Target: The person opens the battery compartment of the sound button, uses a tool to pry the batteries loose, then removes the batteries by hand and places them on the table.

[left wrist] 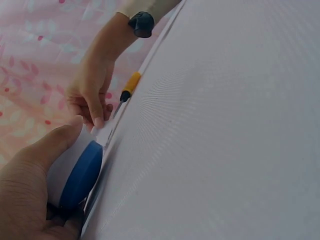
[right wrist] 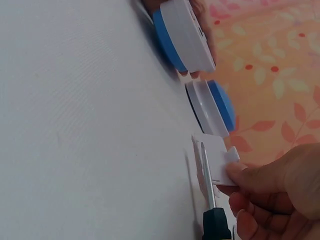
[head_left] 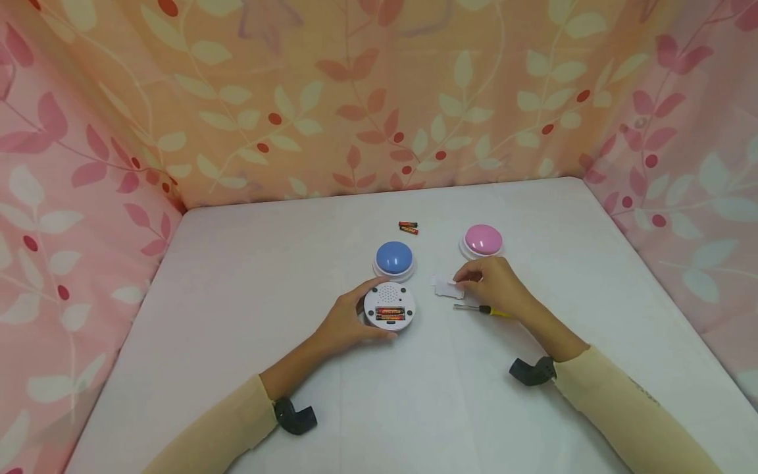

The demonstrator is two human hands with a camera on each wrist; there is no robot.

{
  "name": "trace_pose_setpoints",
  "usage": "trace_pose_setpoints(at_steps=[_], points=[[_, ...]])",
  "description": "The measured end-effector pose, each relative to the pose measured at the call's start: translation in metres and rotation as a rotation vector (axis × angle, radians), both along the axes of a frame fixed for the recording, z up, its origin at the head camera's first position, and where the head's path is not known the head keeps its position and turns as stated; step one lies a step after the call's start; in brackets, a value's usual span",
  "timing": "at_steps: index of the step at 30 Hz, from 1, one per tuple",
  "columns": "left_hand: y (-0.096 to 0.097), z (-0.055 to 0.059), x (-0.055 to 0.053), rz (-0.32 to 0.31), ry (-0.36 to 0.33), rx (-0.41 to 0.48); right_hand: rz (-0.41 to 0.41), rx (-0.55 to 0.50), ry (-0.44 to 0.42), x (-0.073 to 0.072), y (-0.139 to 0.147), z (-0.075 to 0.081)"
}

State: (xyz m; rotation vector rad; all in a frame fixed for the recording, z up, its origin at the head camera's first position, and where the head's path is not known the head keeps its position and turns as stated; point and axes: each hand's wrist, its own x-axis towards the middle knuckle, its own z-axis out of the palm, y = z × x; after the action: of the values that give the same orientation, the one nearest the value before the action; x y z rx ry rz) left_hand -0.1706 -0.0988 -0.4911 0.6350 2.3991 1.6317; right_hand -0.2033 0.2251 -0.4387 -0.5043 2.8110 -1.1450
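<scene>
Across the lower part of the head view spreads the white-covered counter (head_left: 254, 263). Near the middle, the left hand (head_left: 346, 319) curves its thumb and fingers round an overturned blue button (head_left: 389, 294), that grip spread about as wide as the round base, where fitted batteries (head_left: 389, 314) show. I'd expect it light, hard and slightly slick; its side wall is the best hold, leaving the uncovered bay alone. Just above it in the frame sits a second blue button (head_left: 394, 258), dome up, and farther to the upper right a pink button (head_left: 483, 240). Right of centre, a yellow-handled screwdriver (head_left: 485, 309) lies below the right hand (head_left: 494, 286). That hand's grip is nearly closed, thumb and finger pinching a white cover (head_left: 445, 288) near its tab. It looks thin, stiff and almost weightless; the tab could snap, so an edge pinch seems right. Smallest, two loose batteries (head_left: 408, 230) lie above the second blue button, probably dense and inclined to roll.
</scene>
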Motion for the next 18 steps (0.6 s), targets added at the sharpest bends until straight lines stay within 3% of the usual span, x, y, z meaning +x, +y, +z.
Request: trace_pose_setpoints(at_steps=[7,18], points=[[-0.0006,-0.0014,-0.0001,-0.007,-0.017,0.014,0.051,-0.006,-0.056,-0.0050,0.0006,-0.0112],[-0.0008,-0.0015,-0.0008,-0.014,-0.005,-0.010,0.056,0.024,-0.087,-0.0106,-0.0017,-0.0113]])
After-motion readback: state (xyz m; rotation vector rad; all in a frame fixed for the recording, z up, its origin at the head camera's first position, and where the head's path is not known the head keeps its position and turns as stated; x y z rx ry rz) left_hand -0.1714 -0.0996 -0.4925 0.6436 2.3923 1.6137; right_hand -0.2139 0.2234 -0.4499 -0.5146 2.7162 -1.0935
